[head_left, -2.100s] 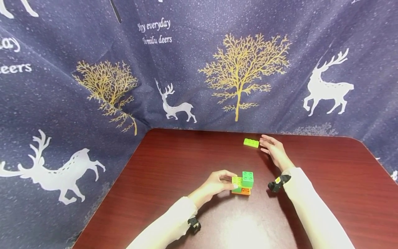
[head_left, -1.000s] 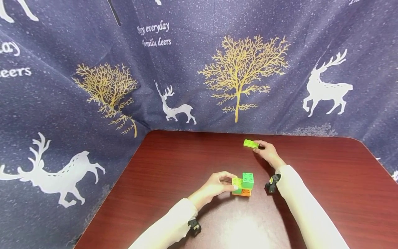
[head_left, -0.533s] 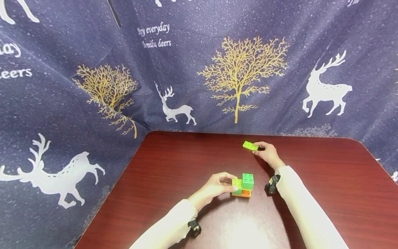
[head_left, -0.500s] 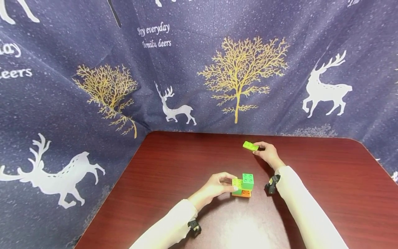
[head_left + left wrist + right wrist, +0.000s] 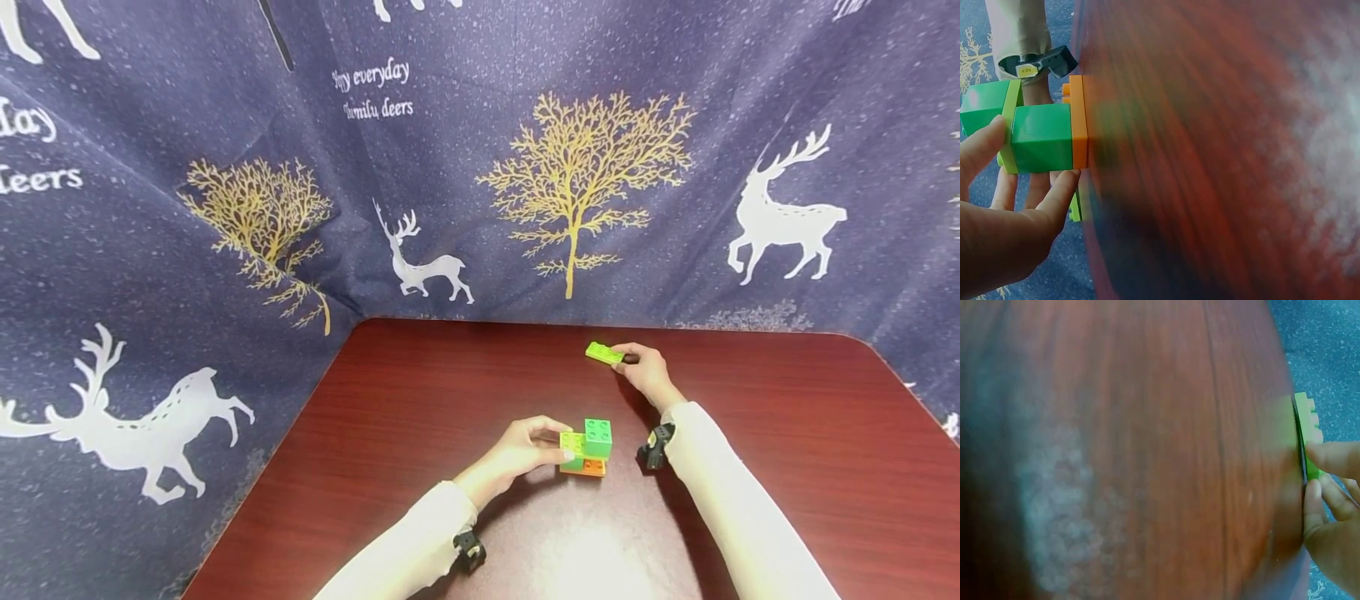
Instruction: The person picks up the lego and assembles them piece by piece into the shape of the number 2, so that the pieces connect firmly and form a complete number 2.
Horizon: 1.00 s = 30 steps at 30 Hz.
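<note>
My left hand (image 5: 519, 448) grips a small stack of toy building bricks on the table. At the stack's base is a flat orange brick (image 5: 1079, 125), with a green brick (image 5: 1041, 139) on it. Above these lies a flat lime brick (image 5: 572, 442), and a second green brick (image 5: 597, 437) sits on its right half. In the left wrist view my thumb presses the lime layer while a fingertip touches the orange base. Farther back, my right hand (image 5: 649, 372) pinches one end of a long flat lime brick (image 5: 603, 352), its studs facing up.
The dark red-brown wooden table (image 5: 420, 392) has a bright glare spot near its front. Behind it and on the left hangs a blue cloth (image 5: 450, 150) printed with deer and trees. A black wrist camera (image 5: 656, 446) sits on the right wrist.
My right hand has moved left from beside the long lime brick and now pinches it; the brick has turned slightly and come a little nearer. My left hand and the stack stay put.
</note>
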Available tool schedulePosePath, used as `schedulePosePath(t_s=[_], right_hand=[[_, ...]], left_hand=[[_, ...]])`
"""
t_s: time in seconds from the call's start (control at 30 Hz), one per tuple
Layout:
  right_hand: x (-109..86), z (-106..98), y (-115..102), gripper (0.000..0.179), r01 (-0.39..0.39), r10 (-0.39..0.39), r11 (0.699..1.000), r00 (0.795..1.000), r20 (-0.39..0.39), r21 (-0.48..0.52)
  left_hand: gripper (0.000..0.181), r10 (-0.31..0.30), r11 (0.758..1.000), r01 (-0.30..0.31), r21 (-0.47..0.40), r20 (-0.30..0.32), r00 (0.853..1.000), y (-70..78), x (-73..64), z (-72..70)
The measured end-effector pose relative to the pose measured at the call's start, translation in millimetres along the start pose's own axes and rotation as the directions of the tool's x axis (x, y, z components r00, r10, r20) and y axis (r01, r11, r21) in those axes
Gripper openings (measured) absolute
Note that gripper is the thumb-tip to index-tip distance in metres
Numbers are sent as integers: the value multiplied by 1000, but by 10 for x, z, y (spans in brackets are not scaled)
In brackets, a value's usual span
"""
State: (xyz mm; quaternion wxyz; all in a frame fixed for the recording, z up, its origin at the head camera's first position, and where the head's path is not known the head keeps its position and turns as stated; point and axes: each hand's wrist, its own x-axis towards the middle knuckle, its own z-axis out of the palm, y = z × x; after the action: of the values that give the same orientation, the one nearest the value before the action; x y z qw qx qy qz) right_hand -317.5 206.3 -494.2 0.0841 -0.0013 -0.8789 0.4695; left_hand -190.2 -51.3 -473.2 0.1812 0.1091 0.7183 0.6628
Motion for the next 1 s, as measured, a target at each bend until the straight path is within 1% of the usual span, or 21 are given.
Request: schedulePosePath(t_s=[0.17, 0.4, 0.73, 1.0], right_hand=[[-19, -9, -23, 31, 6, -6, 1000, 1000, -24, 3], [-42, -22, -38, 29, -2, 2, 1000, 1000, -18, 6], [-54, -104, -63, 28, 6, -6, 993, 1000, 3, 115], [-99, -167, -97, 29, 30, -29, 997, 999, -14, 66]], left_hand=[[34, 5, 1000, -5, 11, 1, 1000, 5, -3, 4], [34, 11, 1000, -11, 5, 0, 1000, -7, -5, 3], [34, 8, 1000, -8, -4, 5, 1000, 11, 7, -8], [33, -7, 1000, 7, 7, 11, 1000, -31, 17, -16]])
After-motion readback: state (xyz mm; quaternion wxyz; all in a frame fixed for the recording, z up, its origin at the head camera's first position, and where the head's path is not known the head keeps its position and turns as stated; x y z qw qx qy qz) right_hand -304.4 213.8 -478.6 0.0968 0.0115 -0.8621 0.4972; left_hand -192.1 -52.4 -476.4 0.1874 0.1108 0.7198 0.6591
